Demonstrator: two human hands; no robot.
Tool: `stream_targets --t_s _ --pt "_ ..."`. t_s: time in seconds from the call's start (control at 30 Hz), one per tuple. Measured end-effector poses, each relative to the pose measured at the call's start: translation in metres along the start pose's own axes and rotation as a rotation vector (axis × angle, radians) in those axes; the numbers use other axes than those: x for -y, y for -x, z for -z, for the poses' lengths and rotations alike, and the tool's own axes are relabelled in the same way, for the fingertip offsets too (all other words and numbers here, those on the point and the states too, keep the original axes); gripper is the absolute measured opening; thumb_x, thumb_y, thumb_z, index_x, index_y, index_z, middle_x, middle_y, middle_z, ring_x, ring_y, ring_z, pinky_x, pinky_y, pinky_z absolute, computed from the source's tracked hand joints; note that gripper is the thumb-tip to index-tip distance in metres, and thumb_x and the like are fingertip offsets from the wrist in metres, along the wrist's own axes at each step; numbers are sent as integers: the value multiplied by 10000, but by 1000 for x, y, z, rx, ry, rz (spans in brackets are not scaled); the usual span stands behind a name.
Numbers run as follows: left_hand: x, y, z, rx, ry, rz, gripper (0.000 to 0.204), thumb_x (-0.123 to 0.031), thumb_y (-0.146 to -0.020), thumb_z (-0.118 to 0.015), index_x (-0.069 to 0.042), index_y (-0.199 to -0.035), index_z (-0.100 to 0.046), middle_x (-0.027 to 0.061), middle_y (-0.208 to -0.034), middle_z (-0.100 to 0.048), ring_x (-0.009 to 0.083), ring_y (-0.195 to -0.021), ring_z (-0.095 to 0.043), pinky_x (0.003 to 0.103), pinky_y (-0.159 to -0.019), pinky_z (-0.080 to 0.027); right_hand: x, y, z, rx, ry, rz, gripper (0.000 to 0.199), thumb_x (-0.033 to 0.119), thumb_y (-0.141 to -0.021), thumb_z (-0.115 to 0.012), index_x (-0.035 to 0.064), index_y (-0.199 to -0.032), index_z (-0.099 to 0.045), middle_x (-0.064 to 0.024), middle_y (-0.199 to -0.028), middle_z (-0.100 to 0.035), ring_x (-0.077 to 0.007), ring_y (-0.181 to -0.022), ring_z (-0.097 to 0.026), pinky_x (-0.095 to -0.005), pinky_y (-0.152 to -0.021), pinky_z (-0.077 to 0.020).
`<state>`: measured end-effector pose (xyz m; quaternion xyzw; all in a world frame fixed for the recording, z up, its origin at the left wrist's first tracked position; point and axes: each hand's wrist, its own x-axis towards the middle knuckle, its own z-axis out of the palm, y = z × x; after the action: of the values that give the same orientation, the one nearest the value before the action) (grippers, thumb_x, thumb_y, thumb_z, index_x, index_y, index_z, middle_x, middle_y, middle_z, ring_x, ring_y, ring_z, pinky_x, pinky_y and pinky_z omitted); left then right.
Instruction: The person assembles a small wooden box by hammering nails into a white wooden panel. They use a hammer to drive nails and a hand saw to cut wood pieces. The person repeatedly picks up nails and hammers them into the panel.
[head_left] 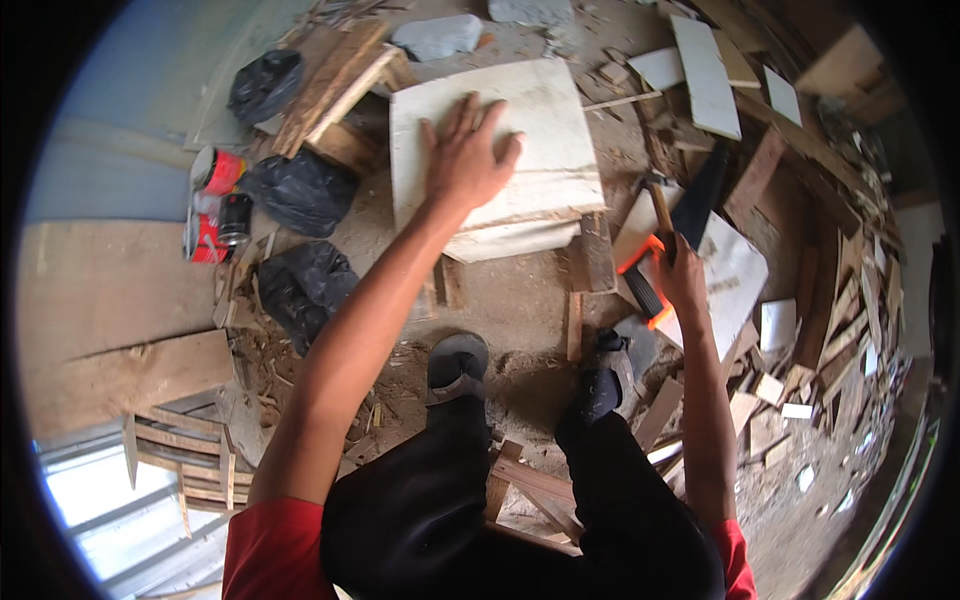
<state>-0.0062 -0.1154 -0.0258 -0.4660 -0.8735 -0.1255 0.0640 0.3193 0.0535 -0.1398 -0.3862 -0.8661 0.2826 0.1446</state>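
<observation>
My left hand (462, 152) lies flat, fingers spread, on a pale square board (545, 110) stacked on another board on the dusty ground. My right hand (683, 272) grips the wooden handle of a hammer (660, 205), whose dark head points away from me. Right beside that hand lies a handsaw (700, 195) with a dark blade and an orange and black handle (641, 288). My two feet in dark sandals (457, 362) stand just below the boards.
Black plastic bags (300, 190) and red and black cans (215, 205) lie to the left. Wood offcuts and pale tile pieces (705, 75) litter the right and far side. A wide plank (120, 375) and a slatted wooden frame (185, 460) lie at lower left.
</observation>
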Motion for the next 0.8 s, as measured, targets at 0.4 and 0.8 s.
stream_targets --t_s 0.4,0.8 --pt "19 20 1 -108 335 -105 583 -433 -966 -583 -103 -1435 -479 194 -1532 -397 335 -1478 -294 689 -1172 -89 204 4 43 -224 -352 247 481 243 -1019 -577 -59 -1375 -460 -240 -1330 -527 -311 -1240 -530 -422 -1006 -447" --pt "273 129 4 -698 255 567 393 -175 -906 -674 -5 -1249 -589 176 -1229 -641 342 -1176 -580 438 -1053 -405 215 110 50 406 -611 489 224 38 -843 -697 2 -1061 -657 -161 -948 -693 -275 -819 -692 -346 -726 -558"
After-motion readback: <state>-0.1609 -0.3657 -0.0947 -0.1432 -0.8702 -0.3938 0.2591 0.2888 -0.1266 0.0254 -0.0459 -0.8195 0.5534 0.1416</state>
